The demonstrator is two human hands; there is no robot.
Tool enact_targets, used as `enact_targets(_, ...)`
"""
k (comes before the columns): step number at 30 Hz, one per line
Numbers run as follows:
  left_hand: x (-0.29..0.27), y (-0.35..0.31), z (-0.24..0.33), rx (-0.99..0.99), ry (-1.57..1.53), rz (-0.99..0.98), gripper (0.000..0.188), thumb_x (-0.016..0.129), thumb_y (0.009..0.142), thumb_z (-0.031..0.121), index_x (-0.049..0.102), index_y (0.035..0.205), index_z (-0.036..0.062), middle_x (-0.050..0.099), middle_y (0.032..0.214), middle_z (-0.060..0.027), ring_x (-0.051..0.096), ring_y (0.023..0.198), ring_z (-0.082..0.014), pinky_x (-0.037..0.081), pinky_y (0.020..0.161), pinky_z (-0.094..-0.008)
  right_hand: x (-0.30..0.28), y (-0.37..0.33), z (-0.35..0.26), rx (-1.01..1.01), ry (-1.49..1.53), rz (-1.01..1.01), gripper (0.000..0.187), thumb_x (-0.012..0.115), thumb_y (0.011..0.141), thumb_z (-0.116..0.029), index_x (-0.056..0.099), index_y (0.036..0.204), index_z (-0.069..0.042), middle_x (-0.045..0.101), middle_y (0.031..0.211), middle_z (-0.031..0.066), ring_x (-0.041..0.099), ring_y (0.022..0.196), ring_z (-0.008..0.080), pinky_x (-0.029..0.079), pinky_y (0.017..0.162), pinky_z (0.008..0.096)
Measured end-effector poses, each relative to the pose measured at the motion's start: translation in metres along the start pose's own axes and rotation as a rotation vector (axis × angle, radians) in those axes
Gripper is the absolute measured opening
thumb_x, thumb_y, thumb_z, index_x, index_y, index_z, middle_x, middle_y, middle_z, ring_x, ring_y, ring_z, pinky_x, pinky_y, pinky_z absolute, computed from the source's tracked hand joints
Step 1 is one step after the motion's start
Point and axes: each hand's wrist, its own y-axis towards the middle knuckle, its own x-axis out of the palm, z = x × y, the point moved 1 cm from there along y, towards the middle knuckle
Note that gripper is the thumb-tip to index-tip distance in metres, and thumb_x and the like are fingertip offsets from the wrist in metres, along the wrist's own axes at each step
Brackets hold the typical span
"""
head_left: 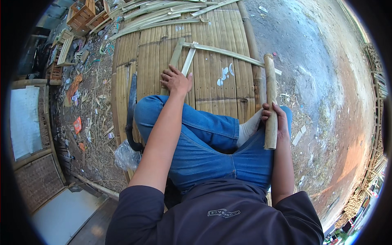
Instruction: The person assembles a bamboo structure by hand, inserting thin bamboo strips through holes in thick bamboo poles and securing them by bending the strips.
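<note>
Bamboo tube (269,130), one, held in right hand (279,117), left hand (178,81) across two bamboo strips (177,52), its grip unclear

Wooden crates (81,17) stand at the upper left; orange scraps (77,125) lie on the littered ground (302,45). A clear plastic bag (127,156) sits at the left edge of the desk (218,34).

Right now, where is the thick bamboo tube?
The bamboo tube is right of centre in the head view, held in the right hand, just right of the pale sock.
</note>
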Motion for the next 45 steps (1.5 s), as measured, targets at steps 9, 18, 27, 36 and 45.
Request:
enact_targets(9,-0.004,-0.001,0.0,-0.002,0.007,-0.001,0.107,0.047,0.097,0.068,0.006,0.162,-0.0075,0.02,0.162,-0.0366,0.022,0.15,-0.0528,0.021,0.12,-0.0668,0.009,-0.002,0.0,-0.021,-0.026,0.026,0.034,0.061,0.104,-0.023,0.045,0.129,-0.005,0.059,0.103,0.0071,0.058,0.076,0.011,0.054,0.066,0.0289)
enact_targets(18,0.002,0.005,0.002,-0.021,0.014,0.007,0.108,0.044,0.096,0.072,0.007,0.162,-0.0058,0.019,0.163,-0.0362,0.024,0.15,-0.0517,0.023,0.12,-0.0661,0.009,-0.003,0.002,-0.045,-0.069,0.048,0.038,0.064,0.102,-0.024,0.044,0.13,-0.005,0.059,0.102,0.0076,0.059,0.075,0.0127,0.055,0.064,0.029)
enact_targets(27,-0.001,0.005,0.001,-0.005,0.021,-0.034,0.107,0.043,0.097,0.07,0.006,0.162,-0.006,0.018,0.162,-0.0371,0.022,0.15,-0.0539,0.02,0.121,-0.0667,0.019,-0.004,0.004,-0.093,-0.078,-0.003,0.038,0.062,0.103,-0.021,0.043,0.131,-0.005,0.059,0.102,0.0089,0.058,0.076,0.0136,0.054,0.065,0.0304)
enact_targets(36,0.002,0.006,0.001,-0.015,0.031,-0.034,0.11,0.044,0.096,0.072,0.004,0.162,-0.0068,0.017,0.162,-0.0376,0.023,0.151,-0.0526,0.022,0.12,-0.0674,0.015,-0.003,0.001,-0.038,-0.085,0.041,0.037,0.061,0.103,-0.021,0.043,0.13,-0.003,0.058,0.103,0.0082,0.057,0.077,0.0127,0.053,0.066,0.0295)
enact_targets(45,0.003,0.004,0.0,-0.007,0.033,-0.009,0.11,0.044,0.096,0.072,0.004,0.161,-0.0074,0.018,0.162,-0.0373,0.022,0.151,-0.052,0.021,0.12,-0.0672,0.01,-0.004,0.0,-0.004,0.004,0.013,0.034,0.06,0.104,-0.021,0.042,0.128,-0.005,0.058,0.104,0.0084,0.057,0.075,0.0111,0.052,0.065,0.0291)
